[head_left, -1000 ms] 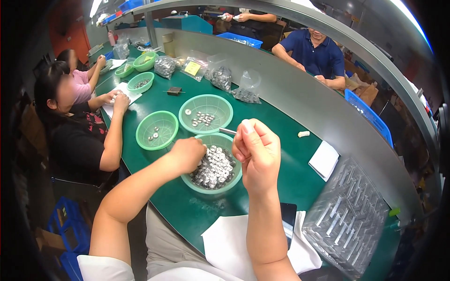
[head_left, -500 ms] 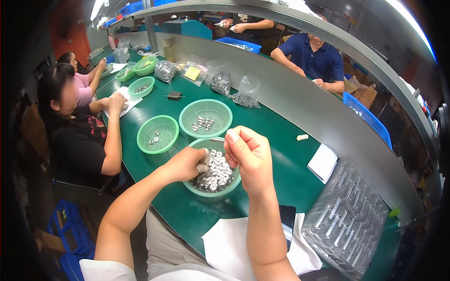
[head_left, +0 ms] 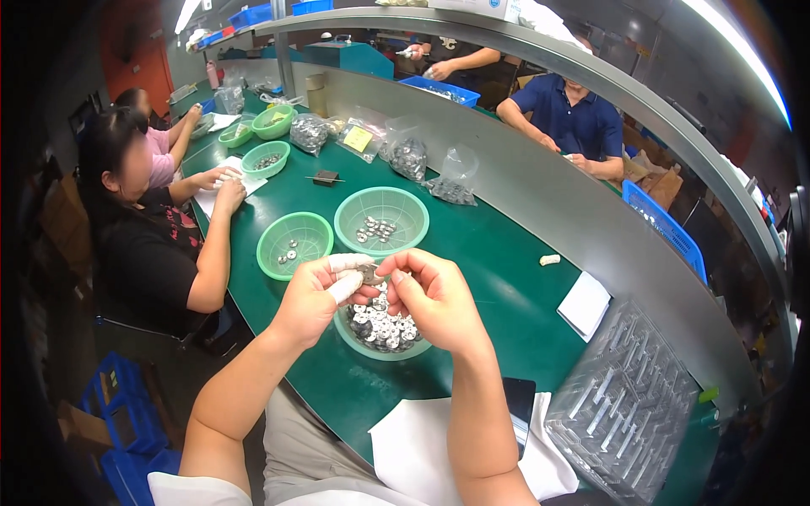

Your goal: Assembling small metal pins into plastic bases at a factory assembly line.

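My left hand [head_left: 314,297], with white covers on the thumb and a finger, pinches a small round metal disc [head_left: 369,274]. My right hand [head_left: 437,305] meets it there, thumb and forefinger pressed together at the disc's edge; what they hold is hidden. Both hands are above the near edge of a green mesh basket [head_left: 390,357], partly covering it. Many silvery discs with holes [head_left: 386,327] fill that basket. Behind it stands a second green basket [head_left: 405,202] with several discs, and to its left a third [head_left: 272,236] with a few.
A clear plastic tray [head_left: 620,405] of slim parts lies right, near a white pad [head_left: 584,305] and a phone [head_left: 520,405] on white cloth [head_left: 413,434]. Bagged parts [head_left: 408,158] line the metal partition [head_left: 523,190]. A co-worker [head_left: 152,244] sits left; others work beyond.
My left hand has come up out of the discs with one disc. My right hand, which showed a thin metal pin at its fingertips, has lowered to meet it.
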A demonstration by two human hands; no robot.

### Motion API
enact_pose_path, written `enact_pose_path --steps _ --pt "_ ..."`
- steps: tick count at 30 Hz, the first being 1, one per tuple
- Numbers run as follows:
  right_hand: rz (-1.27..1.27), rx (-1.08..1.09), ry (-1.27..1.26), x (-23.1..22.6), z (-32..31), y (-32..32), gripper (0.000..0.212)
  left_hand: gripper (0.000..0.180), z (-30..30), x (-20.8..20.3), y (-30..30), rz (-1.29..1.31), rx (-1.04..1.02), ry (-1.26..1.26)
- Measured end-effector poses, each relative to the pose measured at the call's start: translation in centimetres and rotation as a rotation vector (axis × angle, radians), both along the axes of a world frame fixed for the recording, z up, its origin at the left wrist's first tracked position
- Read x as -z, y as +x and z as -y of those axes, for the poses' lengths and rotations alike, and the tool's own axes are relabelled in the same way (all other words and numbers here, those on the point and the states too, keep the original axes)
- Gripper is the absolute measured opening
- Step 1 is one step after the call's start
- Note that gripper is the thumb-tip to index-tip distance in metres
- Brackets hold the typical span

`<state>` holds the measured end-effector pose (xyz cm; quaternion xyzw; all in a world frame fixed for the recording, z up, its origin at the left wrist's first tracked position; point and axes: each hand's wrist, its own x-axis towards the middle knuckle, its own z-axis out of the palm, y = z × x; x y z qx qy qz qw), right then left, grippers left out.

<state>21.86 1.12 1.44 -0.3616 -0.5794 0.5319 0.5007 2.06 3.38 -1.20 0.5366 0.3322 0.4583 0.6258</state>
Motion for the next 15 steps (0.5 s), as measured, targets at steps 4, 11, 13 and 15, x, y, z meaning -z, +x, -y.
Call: enact_pose_path --steps 4,11,13,15 --pt "0.134 0.007 0.029 0.3 -0.2 -0.3 0.015 0.03 0.7 -0.6 0.2 0.04 -0.035 0.028" --pt "-0.073 0.017 0.041 0.8 -0.5 -0.1 0.014 0.025 0.7 -0.2 0.0 0.128 -0.074 0.097" --pt "-0.155 -0.076 0.018 0.6 -0.5 -0.3 0.015 0.02 1.0 -0.1 0.2 0.13 -0.046 0.08" --pt "-0.191 -0.127 -0.027 0.5 -0.4 -0.3 0.015 0.018 1.1 0.0 0.2 0.125 -0.037 0.08"
